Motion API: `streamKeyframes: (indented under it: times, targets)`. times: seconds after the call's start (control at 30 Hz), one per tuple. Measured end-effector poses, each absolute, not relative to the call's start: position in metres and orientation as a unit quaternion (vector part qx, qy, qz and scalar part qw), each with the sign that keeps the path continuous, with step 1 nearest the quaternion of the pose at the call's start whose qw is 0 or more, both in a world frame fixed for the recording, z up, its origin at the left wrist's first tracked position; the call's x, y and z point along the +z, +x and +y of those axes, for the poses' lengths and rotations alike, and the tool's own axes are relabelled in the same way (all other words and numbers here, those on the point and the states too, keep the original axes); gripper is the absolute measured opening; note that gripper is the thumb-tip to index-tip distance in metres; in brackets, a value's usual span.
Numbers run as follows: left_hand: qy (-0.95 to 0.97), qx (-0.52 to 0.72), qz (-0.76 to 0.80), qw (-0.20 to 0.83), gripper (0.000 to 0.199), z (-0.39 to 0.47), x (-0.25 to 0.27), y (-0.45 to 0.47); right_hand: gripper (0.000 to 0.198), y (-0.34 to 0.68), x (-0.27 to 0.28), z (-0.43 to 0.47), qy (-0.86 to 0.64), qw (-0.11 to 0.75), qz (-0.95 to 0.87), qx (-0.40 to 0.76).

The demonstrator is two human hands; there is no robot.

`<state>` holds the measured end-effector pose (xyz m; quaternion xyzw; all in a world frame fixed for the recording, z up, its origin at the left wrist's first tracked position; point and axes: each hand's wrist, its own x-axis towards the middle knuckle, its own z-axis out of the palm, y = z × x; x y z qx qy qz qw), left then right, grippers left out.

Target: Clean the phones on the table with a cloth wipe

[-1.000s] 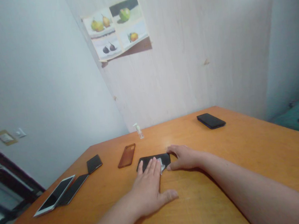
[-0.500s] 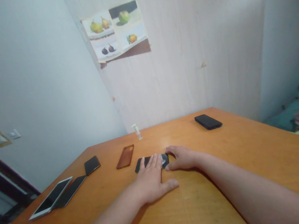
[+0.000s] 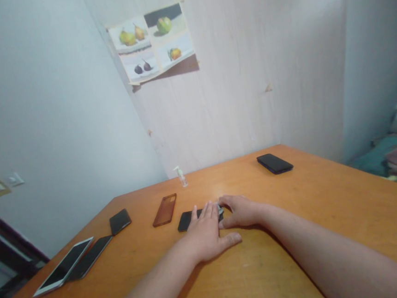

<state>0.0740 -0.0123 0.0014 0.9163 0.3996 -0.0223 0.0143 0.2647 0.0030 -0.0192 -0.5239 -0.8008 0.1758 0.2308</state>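
Pale wall [image 3: 232, 95] behind an orange-brown tabletop [image 3: 326, 184]. Black phone [image 3: 185, 222] flat near centre; brown case [image 3: 164, 212] at its 10 o'clock. Left hand [image 3: 206, 236] flat on the phone, fingers spread, no clasp; pale cloth [image 3: 220, 208] mostly hidden beside them. Right hand [image 3: 240, 210] brackets the 3 o'clock end, thumb and fingers holding it. Probably mid-wipe; another stroke would want flat pressure, end kept steady.
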Motion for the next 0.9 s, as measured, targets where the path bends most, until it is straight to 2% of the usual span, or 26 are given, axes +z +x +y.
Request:
streamKeyframes:
  times: [0.23, 0.57, 0.77, 0.9]
  targets:
    - [0.925, -0.037, 0.377, 0.022, 0.102, -0.039, 0.005, 0.053, 0.058, 0.264, -0.014, 0.000, -0.539, 0.238, -0.785, 0.192]
    - [0.930, -0.004, 0.367, 0.033, 0.102, -0.016, 0.002, 0.087, 0.041, 0.266, -0.024, 0.006, -0.498, 0.252, -0.806, 0.198]
    - [0.905, -0.020, 0.425, 0.021, 0.096, -0.005, 0.000, 0.039, 0.060, 0.268, -0.024, 0.006, -0.530, 0.249, -0.784, 0.207]
    - [0.870, -0.032, 0.493, 0.011, 0.095, 0.008, 0.001, -0.001, 0.064, 0.269, -0.024, 0.005, -0.536, 0.245, -0.777, 0.221]
